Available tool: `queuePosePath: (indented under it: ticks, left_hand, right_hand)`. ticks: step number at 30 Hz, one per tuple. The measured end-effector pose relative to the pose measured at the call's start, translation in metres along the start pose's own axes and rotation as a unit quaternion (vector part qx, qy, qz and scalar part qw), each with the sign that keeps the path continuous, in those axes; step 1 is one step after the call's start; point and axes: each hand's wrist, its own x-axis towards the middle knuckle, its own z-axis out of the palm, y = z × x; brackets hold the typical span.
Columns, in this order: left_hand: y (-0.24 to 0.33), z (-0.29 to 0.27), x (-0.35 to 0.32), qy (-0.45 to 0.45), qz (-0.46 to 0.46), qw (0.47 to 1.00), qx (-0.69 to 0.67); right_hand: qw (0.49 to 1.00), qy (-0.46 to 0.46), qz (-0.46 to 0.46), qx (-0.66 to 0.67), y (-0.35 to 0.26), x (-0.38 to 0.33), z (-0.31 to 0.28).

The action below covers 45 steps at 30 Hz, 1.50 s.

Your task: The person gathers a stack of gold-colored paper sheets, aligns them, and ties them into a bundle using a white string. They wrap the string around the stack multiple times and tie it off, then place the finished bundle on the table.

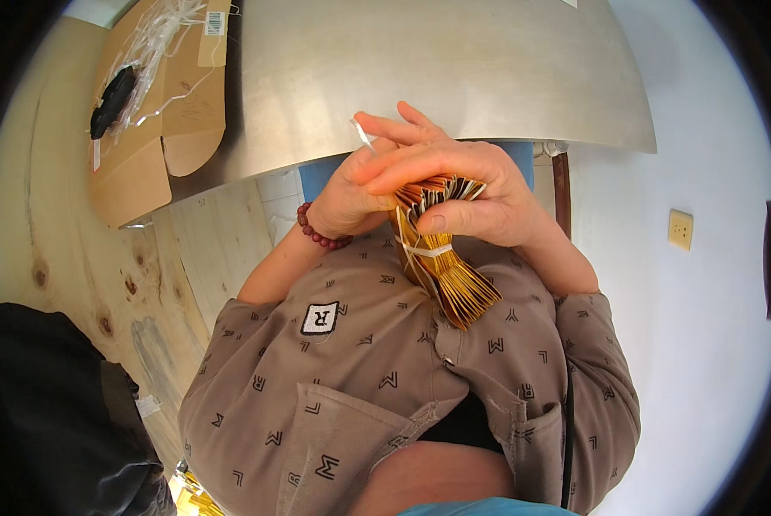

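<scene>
Close in front of my chest is a bundle of folded gold paper [454,288], fanned at its lower end and bound round the middle by a thin white strip [426,251]. My right hand [484,189] is closed on its upper part, thumb against the near folds and fingers reaching over the top. On the bundle's left side my left hand [355,191] is closed too, partly covered by the right fingers. A short white strip end [362,135] sticks up by the fingers; exactly which fingers pinch it is hidden. A beaded bracelet [316,230] circles my left wrist.
Beyond my hands lies a metal tabletop [454,69] with a curved-looking edge. An opened cardboard box [166,138] at its left holds tangled clear strips [157,52] and a black object [114,99]. Dark cloth [50,404] lies at lower left; a white wall [695,327] stands right.
</scene>
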Motion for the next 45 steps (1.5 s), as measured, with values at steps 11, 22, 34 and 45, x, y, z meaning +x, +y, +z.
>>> queuePosePath:
  ticks: [11, 22, 34, 45]
  left_hand:
    - [0.017, -0.001, 0.016, -0.033, 0.057, 0.996, 0.067]
    - [0.043, -0.014, 0.07, 0.214, 0.196, 0.933, 0.211]
    - [0.104, -0.056, 0.064, 0.084, 0.125, 0.683, 0.715]
    - [0.091, -0.06, 0.062, 0.107, 0.064, 0.667, 0.735]
  right_hand:
    - [0.998, 0.006, -0.004, -0.07, 0.004, -0.002, -0.031]
    - [0.737, 0.04, -0.016, -0.674, -0.023, 0.056, -0.078]
    - [0.682, -0.088, 0.011, -0.726, -0.001, 0.081, -0.077]
    - [0.603, -0.06, -0.021, -0.795, 0.023, 0.069, -0.051]
